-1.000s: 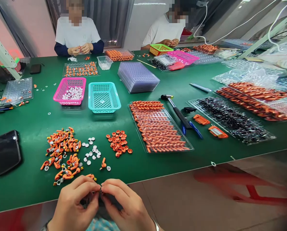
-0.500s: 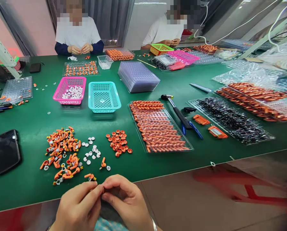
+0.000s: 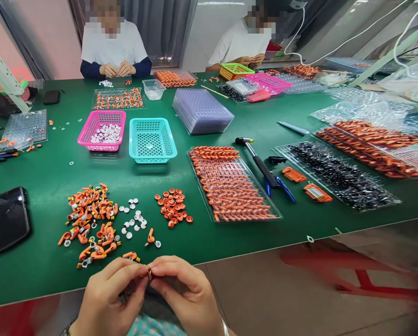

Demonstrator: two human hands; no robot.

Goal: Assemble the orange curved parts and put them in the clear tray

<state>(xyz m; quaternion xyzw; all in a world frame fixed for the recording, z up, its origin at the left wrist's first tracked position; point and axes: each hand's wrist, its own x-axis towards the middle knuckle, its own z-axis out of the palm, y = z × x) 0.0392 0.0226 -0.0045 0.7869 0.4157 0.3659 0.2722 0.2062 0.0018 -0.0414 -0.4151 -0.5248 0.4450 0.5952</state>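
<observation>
You had a dark phone (image 3: pixel 10 219) lying on the bench (image 3: pixel 54 177) at the far left. To its right was a loose pile of orange housings (image 3: pixel 93 210), some fitted with silver discs and yellow tabs. Behind the pile stood a pink basket (image 3: pixel 100 147) containing white pieces (image 3: pixel 107 134). Your left hand (image 3: pixel 110 296) was at the near edge, fingers curled, thumb and forefinger closed in a pinch on a small part (image 3: pixel 150 274). White discs (image 3: pixel 135 221) lay scattered just right of the pile. The small part was between the fingertips of both hands, mostly covered by them; its orange and dark surfaces showed in the gap. A teal basket (image 3: pixel 152 157) stood farther back, with orange caps (image 3: pixel 173 207) grouped nearer to you. Your right hand (image 3: pixel 191 294) was likewise curled, its thumb and forefinger pinching the other side of the part. Farther right were a stack of clear trays (image 3: pixel 202 112), a tray (image 3: pixel 251 177) filled with rows of orange pieces (image 3: pixel 230 186), a hammer (image 3: pixel 261 164), and a heap of black parts (image 3: pixel 338 172).
</observation>
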